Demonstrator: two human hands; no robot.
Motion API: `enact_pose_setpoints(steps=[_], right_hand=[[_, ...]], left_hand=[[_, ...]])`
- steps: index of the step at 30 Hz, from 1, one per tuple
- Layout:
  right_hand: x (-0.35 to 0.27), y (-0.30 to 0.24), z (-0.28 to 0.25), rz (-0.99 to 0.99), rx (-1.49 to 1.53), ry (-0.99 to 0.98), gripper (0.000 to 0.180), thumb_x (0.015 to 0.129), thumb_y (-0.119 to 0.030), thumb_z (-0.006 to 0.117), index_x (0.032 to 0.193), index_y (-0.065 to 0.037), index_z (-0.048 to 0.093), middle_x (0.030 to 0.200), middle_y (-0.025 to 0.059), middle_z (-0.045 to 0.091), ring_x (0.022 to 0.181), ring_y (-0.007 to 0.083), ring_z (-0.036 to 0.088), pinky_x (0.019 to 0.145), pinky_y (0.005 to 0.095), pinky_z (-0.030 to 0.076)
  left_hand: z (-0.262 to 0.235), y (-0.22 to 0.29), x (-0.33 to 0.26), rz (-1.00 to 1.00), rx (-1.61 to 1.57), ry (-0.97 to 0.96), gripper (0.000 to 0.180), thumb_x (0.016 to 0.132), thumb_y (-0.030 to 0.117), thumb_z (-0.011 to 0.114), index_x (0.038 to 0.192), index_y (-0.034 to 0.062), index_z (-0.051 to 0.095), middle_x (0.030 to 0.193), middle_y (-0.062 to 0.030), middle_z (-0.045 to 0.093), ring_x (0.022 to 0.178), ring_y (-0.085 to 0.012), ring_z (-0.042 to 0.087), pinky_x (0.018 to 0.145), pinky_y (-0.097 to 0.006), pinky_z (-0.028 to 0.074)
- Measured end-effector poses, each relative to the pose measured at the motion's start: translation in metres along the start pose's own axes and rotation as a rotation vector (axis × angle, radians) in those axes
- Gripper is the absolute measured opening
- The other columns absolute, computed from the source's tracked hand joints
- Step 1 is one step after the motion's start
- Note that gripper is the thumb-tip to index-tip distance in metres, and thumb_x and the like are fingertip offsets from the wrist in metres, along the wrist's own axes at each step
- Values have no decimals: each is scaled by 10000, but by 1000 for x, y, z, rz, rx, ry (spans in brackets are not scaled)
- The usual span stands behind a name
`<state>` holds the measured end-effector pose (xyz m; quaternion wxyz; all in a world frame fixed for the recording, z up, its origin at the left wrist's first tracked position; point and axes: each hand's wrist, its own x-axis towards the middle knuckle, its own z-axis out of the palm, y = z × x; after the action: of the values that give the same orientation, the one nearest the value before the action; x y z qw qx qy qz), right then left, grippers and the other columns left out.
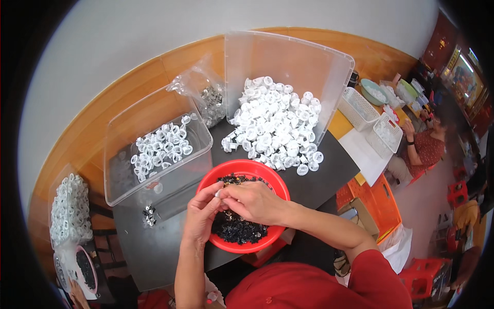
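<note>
Over a red basin [282,191] of small black parts, my two hands meet fingertip to fingertip. My left hand [200,212] is closed, its thumb and fingers pinching a small white plastic part [218,194]. From the other side my right hand [252,200] closes on the same part, and its fingers hide most of it. Behind the basin lies a large heap of white and clear plastic caps [275,121]. A clear plastic bin [177,172] to the left holds more such white pieces [162,147]. Loose small black and metal bits [149,216] lie on the dark table [154,257].
A clear bin on its side [293,56] stands behind the heap, next to a clear bag of metal parts [211,100]. An orange crate [381,206] and white baskets [357,108] are at right, near a seated person [427,149]. Another filled container [71,211] stands far left.
</note>
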<state>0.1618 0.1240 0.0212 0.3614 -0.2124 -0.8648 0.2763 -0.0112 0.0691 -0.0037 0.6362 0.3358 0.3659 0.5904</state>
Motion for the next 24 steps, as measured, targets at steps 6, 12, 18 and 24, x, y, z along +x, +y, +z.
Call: enact_pose_setpoints(steps=[6, 12, 18, 24], right_hand=[[-42, -16, -34, 190, -30, 208, 210, 850, -76, 625, 1058, -56, 621, 862, 109, 667, 657, 240, 651, 603, 332, 523], [-100, 8, -62, 537, 110, 530, 164, 886, -19, 588, 1046, -1, 624, 806, 56, 666, 693, 91, 643, 619, 220, 508], [-155, 35, -77, 589, 116, 826, 162, 899, -27, 583, 1055, -1, 617, 818, 36, 648, 745, 77, 631, 655, 203, 494], [-167, 50, -56, 398, -141, 832, 183, 840, 9, 638, 1021, -12, 637, 780, 54, 636, 683, 95, 618, 610, 224, 494]], left_hand=[[11, 12, -6, 43, 20, 30, 411, 867, 93, 648, 1252, 16, 526, 1115, -109, 635, 948, -142, 619, 818, -266, 512], [28, 100, 5, 247, -259, 50, 637, 929, 363, 573, 1363, -44, 344, 1328, -241, 479, 1118, -292, 579, 891, -342, 523], [116, 106, -36, 31, -462, -430, 983, 886, 636, 446, 1474, -13, -3, 1495, -340, -39, 1329, -536, 232, 1088, -563, 262], [159, 114, -104, 295, -512, -751, 906, 895, 556, 478, 1453, 106, -77, 1418, -235, -76, 1240, -483, 208, 983, -595, 270]])
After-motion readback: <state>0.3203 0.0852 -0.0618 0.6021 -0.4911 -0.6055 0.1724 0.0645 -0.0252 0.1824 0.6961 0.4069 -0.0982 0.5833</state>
